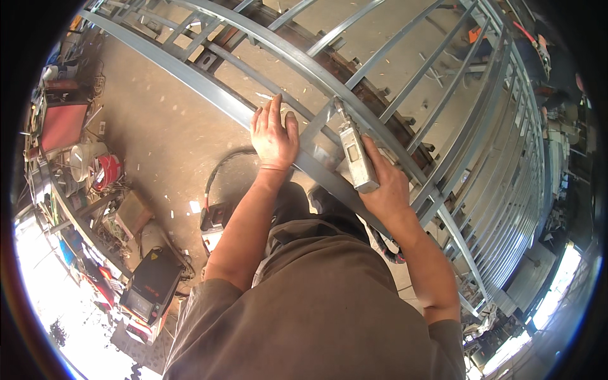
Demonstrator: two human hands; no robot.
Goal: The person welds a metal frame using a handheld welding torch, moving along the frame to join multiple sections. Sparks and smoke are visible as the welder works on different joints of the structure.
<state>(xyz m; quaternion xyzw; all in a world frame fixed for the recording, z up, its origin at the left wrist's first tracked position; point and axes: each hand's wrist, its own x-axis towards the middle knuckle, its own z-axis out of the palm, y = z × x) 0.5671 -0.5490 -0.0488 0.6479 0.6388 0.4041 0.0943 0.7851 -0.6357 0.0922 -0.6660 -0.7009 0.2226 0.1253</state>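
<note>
Fingers (pixel 373 155) of the right hand (pixel 389 192) clamp one tool (pixel 356 159); left hand (pixel 275 142), fingers apart, overlies one beam (pixel 209 92).

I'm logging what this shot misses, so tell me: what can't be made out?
All in the head view:
Right grip: fingers partly hidden by the handheld tool.
Left grip: palm hidden by its back.
Metal frame: far part cut off by the upper edge.
Dark box: markings too small.

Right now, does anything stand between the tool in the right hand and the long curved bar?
Nothing visible. The tip of the grey tool in the right hand is at the curved bar; whether they touch is unclear. The left hand is further left, at the nearer bar.
</note>
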